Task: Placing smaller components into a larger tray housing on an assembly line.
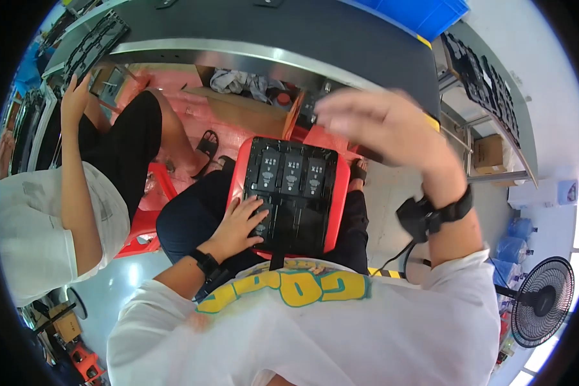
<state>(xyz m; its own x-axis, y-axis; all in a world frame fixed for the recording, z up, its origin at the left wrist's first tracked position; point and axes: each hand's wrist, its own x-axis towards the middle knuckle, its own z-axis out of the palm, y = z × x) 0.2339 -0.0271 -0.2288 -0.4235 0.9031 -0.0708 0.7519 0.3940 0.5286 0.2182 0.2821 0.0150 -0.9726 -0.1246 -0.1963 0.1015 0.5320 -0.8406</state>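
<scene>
A black compartment tray (283, 225) lies on a red stool (334, 238) between my knees. Its far row holds flat black rectangular pieces with pale print, which look like battery cells (292, 172). My left hand (238, 225) rests on the tray's near left part with fingers spread. A similar piece partly shows beneath its fingertips. My right hand (379, 125) is raised beyond the tray to the right, near the edge of the dark workbench. Motion smears its fingers, so I cannot tell whether it holds anything.
A dark-topped workbench (238, 29) with a metal edge spans the far side, with a blue bin (424, 16) on it. Beneath stands an open cardboard box (251, 112). At left sits a co-worker, whose hand (76, 96) holds a black tray (96, 48). A fan (542, 301) stands at right.
</scene>
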